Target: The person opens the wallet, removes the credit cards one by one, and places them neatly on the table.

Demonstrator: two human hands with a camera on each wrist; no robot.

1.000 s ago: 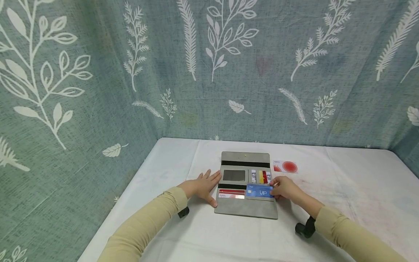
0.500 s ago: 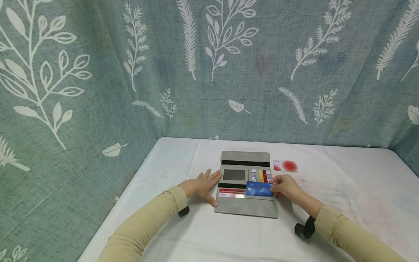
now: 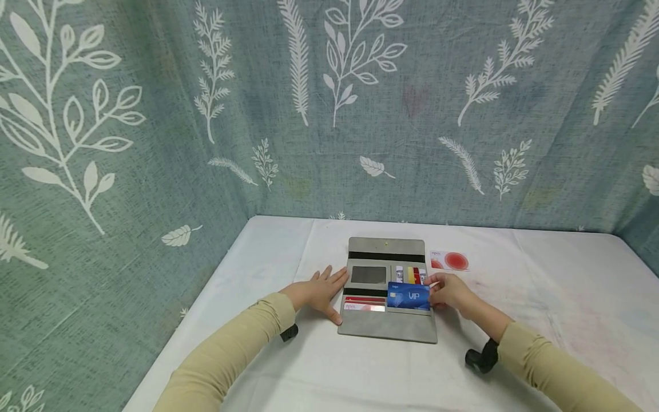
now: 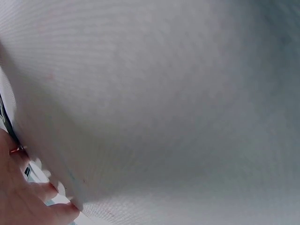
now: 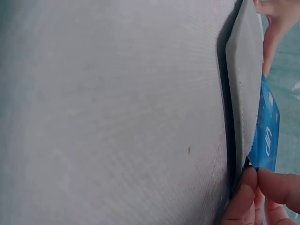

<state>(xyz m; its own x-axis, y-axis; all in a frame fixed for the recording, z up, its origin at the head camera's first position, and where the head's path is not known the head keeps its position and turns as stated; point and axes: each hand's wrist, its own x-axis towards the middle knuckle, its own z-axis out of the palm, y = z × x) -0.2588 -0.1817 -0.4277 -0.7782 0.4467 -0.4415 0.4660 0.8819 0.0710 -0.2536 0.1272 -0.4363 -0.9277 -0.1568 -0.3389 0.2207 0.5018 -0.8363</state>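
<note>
Blue VIP card (image 3: 409,294), just one, sits at the lower right pocket of one grey wallet (image 3: 383,330), which lies unfolded on the white surface (image 3: 546,297) in the head view. The right hand (image 3: 453,293) pinches its right edge, that grip clamped on it; the left hand (image 3: 321,292) lies with fingers spread at the wallet's left edge, its grip apart. Drawing the card from its pocket seems the step in hand, though its direction is a guess; the next move would call for a steady pinch and a wallet held still. One loose red-and-white card (image 3: 449,261) lies right of the wallet. Two card edges (image 3: 364,307) show lower left; the upright cards (image 3: 410,275) at upper right are too small to count surely.

From the left wrist, part of the left hand and a sliver of wallet show at the side.

From the right wrist, thumb and finger meet at the tilted card's near end, beside the wallet's edge; the left hand appears beyond.
</note>
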